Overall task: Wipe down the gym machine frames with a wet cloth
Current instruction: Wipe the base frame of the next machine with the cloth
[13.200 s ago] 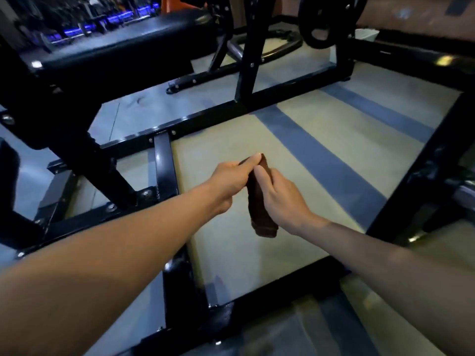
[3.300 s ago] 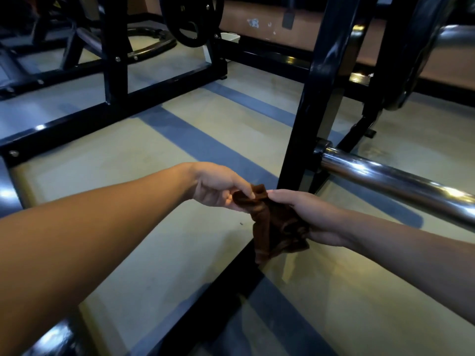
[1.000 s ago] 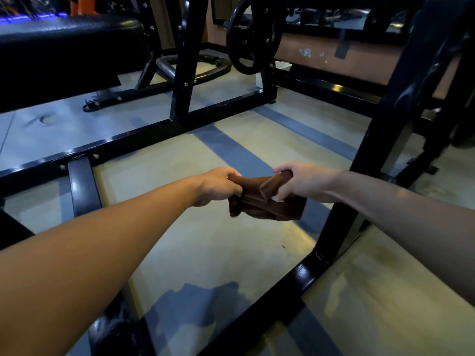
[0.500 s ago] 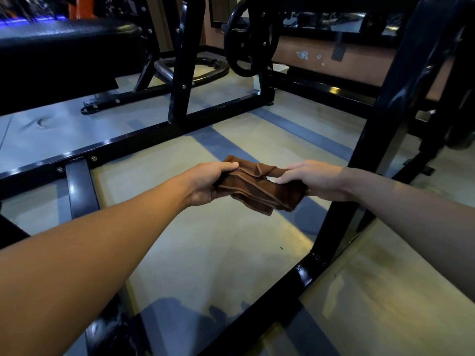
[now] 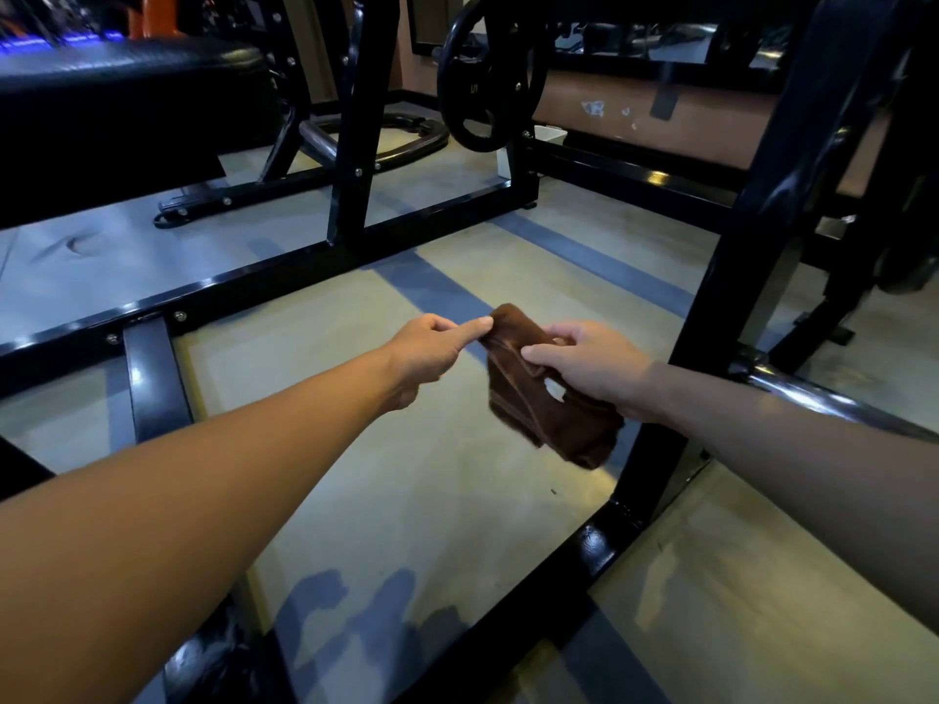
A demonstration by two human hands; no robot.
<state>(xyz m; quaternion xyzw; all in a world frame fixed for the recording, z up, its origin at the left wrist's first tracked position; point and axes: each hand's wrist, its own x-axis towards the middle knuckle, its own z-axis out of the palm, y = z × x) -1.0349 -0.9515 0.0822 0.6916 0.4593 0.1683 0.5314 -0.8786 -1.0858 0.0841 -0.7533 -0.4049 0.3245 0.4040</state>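
- The brown cloth [image 5: 546, 393] hangs in the air between the two hands, folded over on itself, with its lower end drooping toward the floor [image 5: 416, 490].
- The right hand [image 5: 594, 365] grips the cloth from above: the fingers curl over its upper fold and the thumb closes against it from the near side.
- The left hand [image 5: 429, 350] pinches the top left corner of the cloth between thumb and forefinger; its other fingers are curled in under the palm.
- Both forearms reach forward from the bottom edge of the view, the left one across the lower left, the right one across the lower right.
- The cloth is held just left of a black upright post [image 5: 762, 236] of the gym machine frame, apart from it.
- That post rises from a black base bar [image 5: 584, 551] that runs along the floor below the hands.
- A shiny metal bar [image 5: 823, 398] sticks out to the right of the post, behind the right forearm.
- Farther back, a black weight plate [image 5: 477, 83] hangs on the frame, and a black padded bench [image 5: 127, 94] fills the upper left.
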